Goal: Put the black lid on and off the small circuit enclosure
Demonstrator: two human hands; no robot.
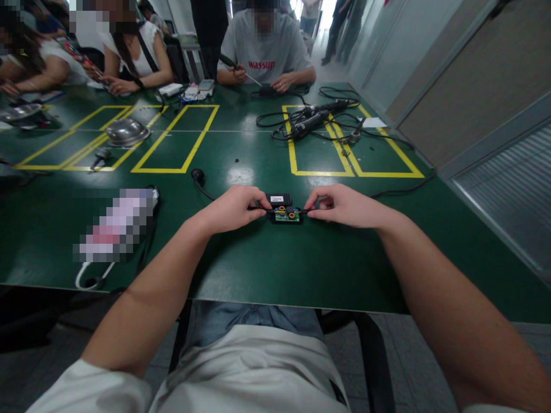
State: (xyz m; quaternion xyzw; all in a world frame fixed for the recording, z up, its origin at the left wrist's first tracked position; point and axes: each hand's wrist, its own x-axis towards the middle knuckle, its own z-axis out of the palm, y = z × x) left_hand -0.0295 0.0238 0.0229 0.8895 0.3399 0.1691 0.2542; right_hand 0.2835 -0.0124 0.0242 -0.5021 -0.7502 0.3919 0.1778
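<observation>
A small green circuit board [282, 217] with copper-wound coils sits in a black plastic case on the table, close in front of me. Behind it lies a black ribbed cover [286, 198] with a white label. My left hand [241, 207] pinches a black cable at the board's left end. On the opposite side, my right hand [333, 205] is closed on the black cable at the right end. Blue and yellow wires show near the board's ends. A black plug [197, 175] on a cord lies beyond my left hand.
A phone-like device [118, 223] with a white cable lies at left on the green table [297, 269]. Metal bowls [127, 132] stand farther off. Black tools with tangled cords [310, 121] lie at the back right. Across the table, a person [267, 51] holds a screwdriver; others sit at left.
</observation>
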